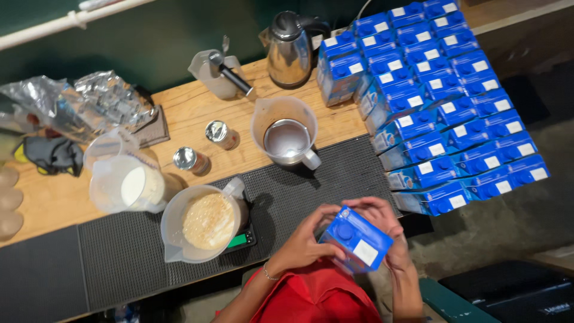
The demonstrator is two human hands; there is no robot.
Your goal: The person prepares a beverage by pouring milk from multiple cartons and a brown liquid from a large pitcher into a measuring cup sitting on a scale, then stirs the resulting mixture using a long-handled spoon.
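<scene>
1. Two bare hands held one blue carton point(356, 239) low in the view, in front of the desk point(191, 107) edge and above a red garment point(317, 299)
2. The left hand point(305, 242) wrapped the carton's left side, its fingers point(326, 210) curled over the top edge and pressed on the carton
3. The right hand point(382, 224) gripped the far side, fingers closed round the upper corner
4. The carton was tilted, its round blue cap and a white label facing up
5. A stack of like blue cartons point(436, 101) lay in rows at the right end of the desk, well apart from the held one
6. On a black ribbed mat point(119, 251), a plastic jug of foamy tan liquid point(206, 222) stood on a small scale point(244, 240), just left of the hands
7. A jug of white liquid point(128, 185) stood further left, two small cans point(206, 146) behind it
8. A clear jug holding a metal cup point(286, 134) stood in front of a steel kettle point(290, 51)
9. Crumpled foil bags point(78, 101) lay at the far left
</scene>
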